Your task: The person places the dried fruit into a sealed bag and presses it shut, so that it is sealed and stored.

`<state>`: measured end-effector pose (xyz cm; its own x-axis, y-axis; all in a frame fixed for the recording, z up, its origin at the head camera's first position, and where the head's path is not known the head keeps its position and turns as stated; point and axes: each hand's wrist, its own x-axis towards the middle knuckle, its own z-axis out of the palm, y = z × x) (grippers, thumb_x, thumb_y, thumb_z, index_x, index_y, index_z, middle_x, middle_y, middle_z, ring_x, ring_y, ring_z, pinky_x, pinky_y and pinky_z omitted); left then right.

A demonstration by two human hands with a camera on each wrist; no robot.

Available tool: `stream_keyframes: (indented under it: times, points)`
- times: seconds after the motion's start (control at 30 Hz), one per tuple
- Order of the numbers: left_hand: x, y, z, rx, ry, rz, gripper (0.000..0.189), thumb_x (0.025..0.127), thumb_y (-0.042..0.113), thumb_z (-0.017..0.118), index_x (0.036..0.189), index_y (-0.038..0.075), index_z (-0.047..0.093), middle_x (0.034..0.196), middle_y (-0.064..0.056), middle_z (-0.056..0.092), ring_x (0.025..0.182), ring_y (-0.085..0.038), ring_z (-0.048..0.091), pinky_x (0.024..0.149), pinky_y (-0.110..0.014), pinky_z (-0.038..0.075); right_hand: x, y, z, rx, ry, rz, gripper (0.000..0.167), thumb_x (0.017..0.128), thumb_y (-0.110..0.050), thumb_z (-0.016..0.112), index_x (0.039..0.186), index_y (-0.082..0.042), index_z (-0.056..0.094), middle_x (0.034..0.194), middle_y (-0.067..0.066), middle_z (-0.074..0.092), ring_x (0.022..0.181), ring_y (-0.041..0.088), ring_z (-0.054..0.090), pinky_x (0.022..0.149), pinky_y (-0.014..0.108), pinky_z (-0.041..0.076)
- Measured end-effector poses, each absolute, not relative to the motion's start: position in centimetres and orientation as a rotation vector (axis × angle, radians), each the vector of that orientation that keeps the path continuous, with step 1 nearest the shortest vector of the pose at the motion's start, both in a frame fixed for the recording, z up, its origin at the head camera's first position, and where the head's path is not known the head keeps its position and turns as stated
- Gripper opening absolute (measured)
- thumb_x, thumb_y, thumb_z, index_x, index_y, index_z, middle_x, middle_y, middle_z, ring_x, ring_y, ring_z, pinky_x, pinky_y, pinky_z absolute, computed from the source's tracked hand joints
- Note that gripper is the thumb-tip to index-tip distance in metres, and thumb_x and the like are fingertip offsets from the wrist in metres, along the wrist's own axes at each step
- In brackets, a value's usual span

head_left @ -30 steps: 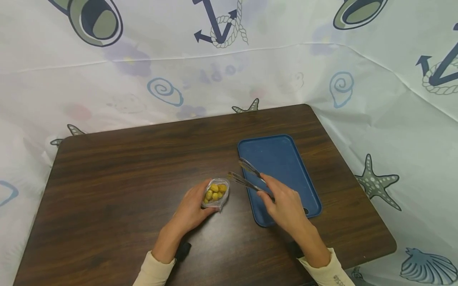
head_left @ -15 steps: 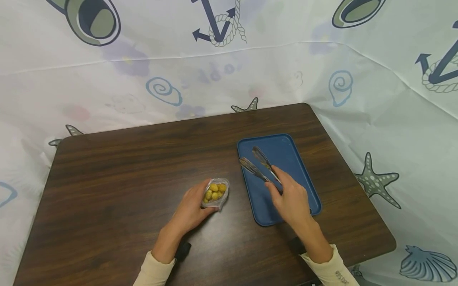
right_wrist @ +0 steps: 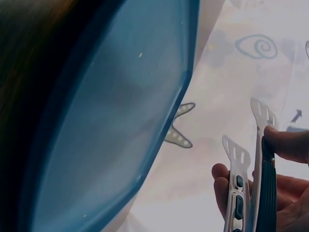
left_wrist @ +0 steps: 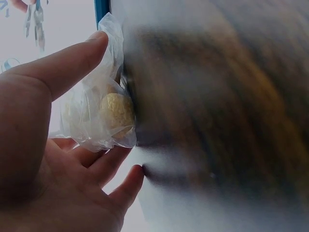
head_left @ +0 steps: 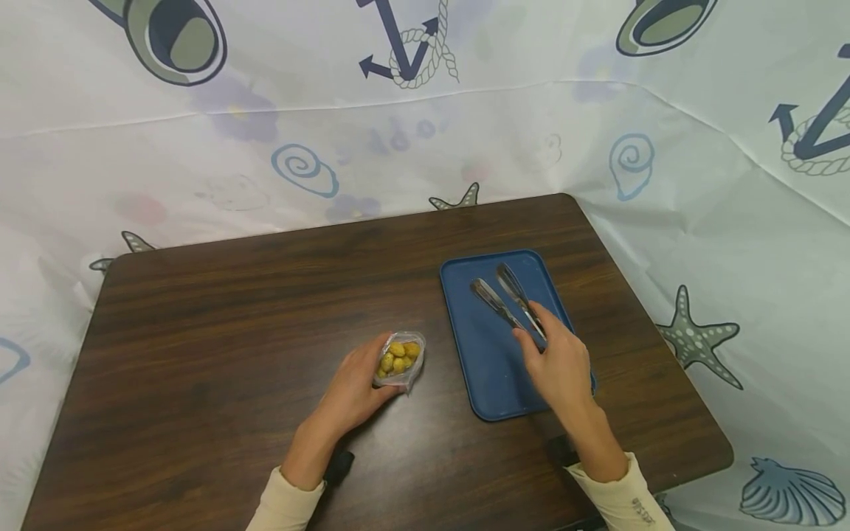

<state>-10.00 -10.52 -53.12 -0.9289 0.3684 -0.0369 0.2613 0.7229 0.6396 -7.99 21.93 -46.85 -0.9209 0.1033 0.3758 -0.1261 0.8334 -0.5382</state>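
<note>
On the left, my left hand (head_left: 355,383) holds a small clear plastic bag (head_left: 416,374), thumb on one side and fingers on the other. Its mouth faces up and shows several yellow round pieces (head_left: 397,349). One rough-surfaced yellow ball (left_wrist: 117,113) shows through the plastic in the left wrist view. My right hand (head_left: 561,365) grips metal tongs (head_left: 491,299) over the blue tray (head_left: 481,376). The right wrist view shows their slotted ends and dark teal grips (right_wrist: 268,193). The two arms of the tongs stand apart, nothing between them.
The dark wooden table (head_left: 232,332) has the tray near its right side. A white curtain (head_left: 398,147) printed with anchors, shells and starfish hangs behind and to the right. A tiny pale speck (right_wrist: 140,55) shows on the tray in the right wrist view.
My right hand has carried the tongs right and away from the bag, from beside it to over the tray. The left hand and bag have stayed in place.
</note>
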Motion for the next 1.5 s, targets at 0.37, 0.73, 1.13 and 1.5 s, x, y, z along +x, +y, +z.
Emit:
stream_keyframes:
  times: [0.37, 0.73, 1.13, 1.5]
  points:
    - [-10.0, -10.6, -53.0, 0.503, 2.752, 0.991, 0.091, 0.083, 0.029, 0.089, 0.156, 0.005, 0.041, 0.153, -0.017, 0.053, 0.143, -0.04, 0.049, 0.12, -0.058, 0.035, -8.5, 23.5, -47.5, -0.126, -2.625, 0.8, 0.052, 0.091, -0.022, 0.079, 0.137, -0.003, 0.063, 0.122, 0.028, 0.072, 0.102, 0.049, 0.072, 0.082, 0.063, 0.055]
    - [-10.0, -10.6, -53.0, 0.517, 2.75, 0.973, 0.091, 0.084, 0.031, 0.088, 0.156, 0.005, 0.04, 0.154, -0.017, 0.052, 0.143, -0.04, 0.048, 0.121, -0.058, 0.034, -9.0, 24.8, -47.9, -0.184, -2.638, 0.788, 0.053, 0.092, -0.021, 0.079, 0.138, -0.001, 0.061, 0.123, 0.028, 0.071, 0.101, 0.05, 0.072, 0.08, 0.064, 0.055]
    - [-9.9, -10.6, -52.9, 0.511, 2.75, 0.976, 0.091, 0.084, 0.031, 0.087, 0.157, 0.005, 0.039, 0.155, -0.017, 0.052, 0.144, -0.039, 0.047, 0.122, -0.058, 0.033, -9.3, 25.7, -48.1, -0.232, -2.621, 0.781, 0.051, 0.092, -0.021, 0.079, 0.136, -0.001, 0.062, 0.118, 0.028, 0.073, 0.094, 0.05, 0.072, 0.076, 0.065, 0.053]
    - [-9.9, -10.5, -52.9, 0.497, 2.741, 0.981, 0.092, 0.084, 0.031, 0.087, 0.158, 0.006, 0.038, 0.155, -0.017, 0.051, 0.145, -0.039, 0.046, 0.122, -0.058, 0.033, -9.9, 27.0, -47.8, -0.244, -2.617, 0.767, 0.051, 0.093, -0.021, 0.077, 0.138, -0.001, 0.061, 0.121, 0.029, 0.072, 0.098, 0.051, 0.071, 0.078, 0.065, 0.052]
